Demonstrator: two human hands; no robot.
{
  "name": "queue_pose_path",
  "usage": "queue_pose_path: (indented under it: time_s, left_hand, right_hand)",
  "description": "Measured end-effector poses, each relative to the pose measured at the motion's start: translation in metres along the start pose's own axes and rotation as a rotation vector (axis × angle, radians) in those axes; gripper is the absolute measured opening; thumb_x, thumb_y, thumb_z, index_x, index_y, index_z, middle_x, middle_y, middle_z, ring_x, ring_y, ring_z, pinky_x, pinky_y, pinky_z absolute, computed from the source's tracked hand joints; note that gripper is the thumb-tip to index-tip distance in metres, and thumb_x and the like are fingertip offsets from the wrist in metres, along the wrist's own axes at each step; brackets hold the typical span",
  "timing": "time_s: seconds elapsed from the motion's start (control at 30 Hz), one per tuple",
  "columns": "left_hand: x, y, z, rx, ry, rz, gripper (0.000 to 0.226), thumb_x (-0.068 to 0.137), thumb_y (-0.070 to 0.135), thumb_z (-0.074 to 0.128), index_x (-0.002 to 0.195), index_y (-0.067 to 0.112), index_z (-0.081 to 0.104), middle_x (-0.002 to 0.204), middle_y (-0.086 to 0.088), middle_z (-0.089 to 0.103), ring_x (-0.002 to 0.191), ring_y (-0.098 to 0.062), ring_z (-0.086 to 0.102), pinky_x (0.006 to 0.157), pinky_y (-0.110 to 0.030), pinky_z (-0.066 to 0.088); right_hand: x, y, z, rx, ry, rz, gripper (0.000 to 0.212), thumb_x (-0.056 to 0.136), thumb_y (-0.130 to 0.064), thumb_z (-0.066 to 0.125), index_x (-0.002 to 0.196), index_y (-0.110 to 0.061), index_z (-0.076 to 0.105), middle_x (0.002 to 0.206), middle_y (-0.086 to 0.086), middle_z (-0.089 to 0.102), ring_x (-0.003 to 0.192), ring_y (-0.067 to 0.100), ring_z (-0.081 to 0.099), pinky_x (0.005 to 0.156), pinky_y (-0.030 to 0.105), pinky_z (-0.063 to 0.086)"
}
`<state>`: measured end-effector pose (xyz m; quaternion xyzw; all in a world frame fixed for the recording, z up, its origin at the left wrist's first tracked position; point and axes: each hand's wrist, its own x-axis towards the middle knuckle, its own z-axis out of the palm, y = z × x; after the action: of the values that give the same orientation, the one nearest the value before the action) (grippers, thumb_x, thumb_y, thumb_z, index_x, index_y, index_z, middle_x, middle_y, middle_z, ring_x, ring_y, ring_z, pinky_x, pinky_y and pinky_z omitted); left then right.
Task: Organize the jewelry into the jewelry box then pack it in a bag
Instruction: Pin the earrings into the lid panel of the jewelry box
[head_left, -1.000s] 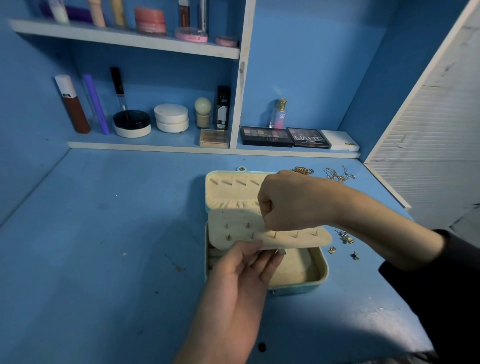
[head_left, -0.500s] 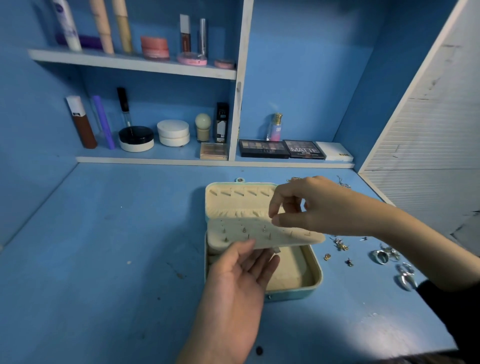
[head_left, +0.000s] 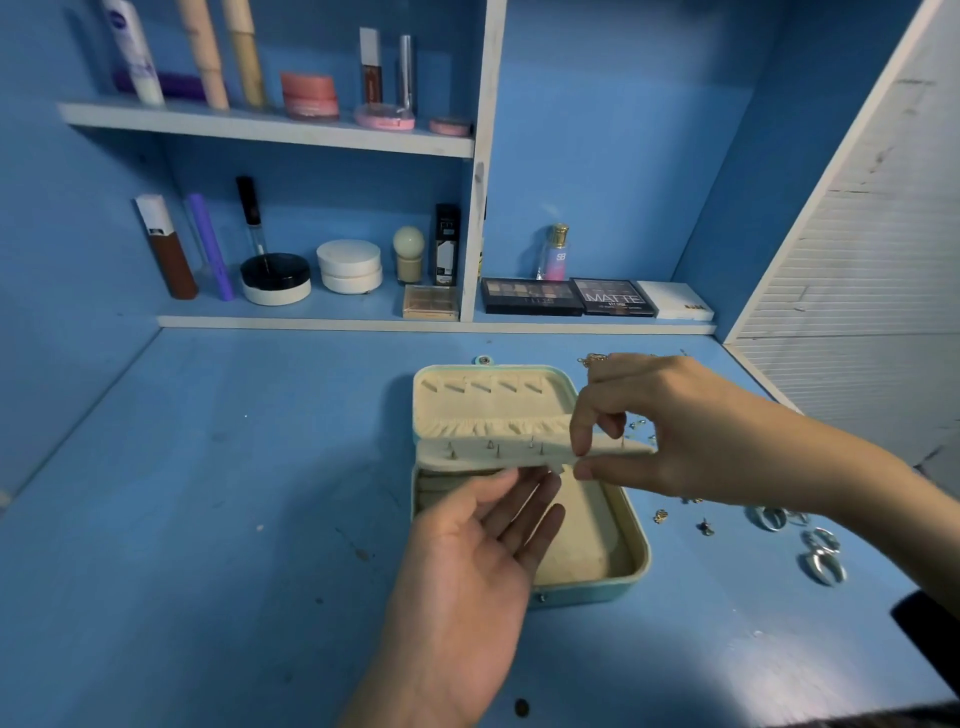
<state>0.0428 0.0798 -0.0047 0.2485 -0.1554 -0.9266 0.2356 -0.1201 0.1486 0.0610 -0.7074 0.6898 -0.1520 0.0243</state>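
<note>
Head view: my right hand (head_left: 691, 431) pinches the studded flap (head_left: 493, 452) of the open jewelry box (head_left: 631, 577) on the desk (head_left: 208, 519). My left hand (head_left: 467, 577) lies palm up, fingers straight, just under it. Rings (head_left: 821, 561) lie beside the box.

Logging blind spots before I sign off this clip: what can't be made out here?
Head view only.
- Whether the right hand, pinching the earring flap, also holds a stud: too small.
- Inside the jewelry box: rear compartments covered by the flap and the left hand.
- The gold chains: mostly behind the right hand.
- The small pieces beside the box: too tiny to identify.
- The bag: outside the frame.
</note>
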Motion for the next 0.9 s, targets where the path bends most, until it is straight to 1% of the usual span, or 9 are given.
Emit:
queue_pose_path:
  time_s: [0.13, 0.23, 0.43, 0.53, 0.6, 0.67, 0.77, 0.83, 0.9]
  left_hand:
    - [0.001, 0.005, 0.002, -0.021, -0.026, -0.031, 0.05, 0.07, 0.01, 0.057, 0.116, -0.009, 0.061, 0.111, -0.024, 0.067, 0.108, -0.032, 0.064, 0.092, -0.039, 0.048]
    - [0.0, 0.008, 0.003, -0.032, -0.026, -0.045, 0.049, 0.071, 0.01, 0.056, 0.116, -0.01, 0.06, 0.112, -0.025, 0.066, 0.107, -0.033, 0.064, 0.091, -0.039, 0.048]
    - [-0.002, 0.018, 0.005, -0.028, 0.013, -0.016, 0.043, 0.073, 0.009, 0.053, 0.112, -0.004, 0.063, 0.109, -0.022, 0.068, 0.105, -0.03, 0.065, 0.088, -0.038, 0.048]
    - [0.001, 0.027, 0.003, -0.002, 0.044, 0.054, 0.04, 0.072, 0.007, 0.052, 0.109, -0.001, 0.065, 0.104, -0.018, 0.07, 0.098, -0.027, 0.066, 0.082, -0.035, 0.048]
    - [0.003, 0.033, 0.004, 0.049, 0.067, 0.129, 0.032, 0.072, 0.006, 0.052, 0.102, 0.002, 0.065, 0.095, -0.012, 0.071, 0.087, -0.022, 0.066, 0.075, -0.032, 0.048]
    - [0.008, 0.039, 0.003, 0.157, 0.101, 0.247, 0.02, 0.079, 0.002, 0.05, 0.094, 0.007, 0.063, 0.082, -0.006, 0.069, 0.074, -0.015, 0.063, 0.068, -0.027, 0.047]
    - [0.025, 0.049, -0.004, 0.4, 0.141, 0.507, 0.022, 0.086, -0.004, 0.049, 0.087, 0.014, 0.061, 0.073, 0.004, 0.061, 0.062, -0.006, 0.056, 0.056, -0.017, 0.045]
    - [0.04, 0.056, -0.01, 0.601, 0.176, 0.683, 0.025, 0.086, -0.006, 0.053, 0.087, 0.018, 0.06, 0.077, 0.008, 0.059, 0.064, -0.001, 0.054, 0.053, -0.013, 0.042]
    - [0.053, 0.062, -0.015, 0.812, 0.173, 0.79, 0.029, 0.085, -0.004, 0.058, 0.09, 0.024, 0.059, 0.091, 0.009, 0.06, 0.067, 0.005, 0.054, 0.057, -0.009, 0.042]
  right_hand:
    - [0.007, 0.003, -0.005, -0.026, 0.026, 0.004, 0.016, 0.076, -0.041, 0.066, 0.077, -0.025, 0.066, 0.068, -0.012, 0.043, 0.071, 0.005, 0.044, 0.064, 0.012, 0.035]
    - [0.013, 0.008, -0.01, -0.04, 0.054, 0.007, 0.012, 0.078, -0.032, 0.074, 0.077, -0.023, 0.066, 0.069, -0.01, 0.045, 0.069, 0.004, 0.044, 0.063, 0.008, 0.033]
    - [0.029, 0.016, -0.015, -0.071, 0.119, 0.002, 0.01, 0.08, -0.026, 0.072, 0.077, -0.02, 0.065, 0.068, -0.006, 0.049, 0.068, 0.014, 0.046, 0.06, 0.018, 0.034]
    - [0.036, 0.018, -0.014, -0.107, 0.174, -0.009, 0.01, 0.079, -0.02, 0.073, 0.076, -0.018, 0.064, 0.068, -0.005, 0.049, 0.068, 0.014, 0.046, 0.061, 0.021, 0.037]
    - [0.04, 0.02, -0.012, -0.111, 0.209, 0.016, 0.009, 0.08, -0.018, 0.072, 0.076, -0.017, 0.064, 0.07, -0.006, 0.048, 0.07, 0.017, 0.049, 0.064, 0.03, 0.041]
    - [0.045, 0.022, -0.009, -0.122, 0.244, 0.037, 0.009, 0.08, -0.018, 0.071, 0.076, -0.016, 0.064, 0.072, -0.006, 0.048, 0.074, 0.018, 0.049, 0.065, 0.039, 0.044]
    - [0.052, 0.027, -0.002, -0.151, 0.294, 0.047, 0.008, 0.079, -0.014, 0.069, 0.075, -0.013, 0.062, 0.073, -0.005, 0.048, 0.075, 0.017, 0.045, 0.065, 0.044, 0.046]
    - [0.056, 0.029, 0.003, -0.169, 0.323, 0.052, 0.008, 0.077, -0.009, 0.068, 0.073, -0.011, 0.06, 0.072, -0.005, 0.047, 0.074, 0.018, 0.044, 0.063, 0.044, 0.047]
    - [0.06, 0.031, 0.007, -0.194, 0.34, 0.051, 0.009, 0.076, -0.005, 0.066, 0.072, -0.009, 0.058, 0.071, -0.003, 0.047, 0.073, 0.021, 0.044, 0.06, 0.044, 0.047]
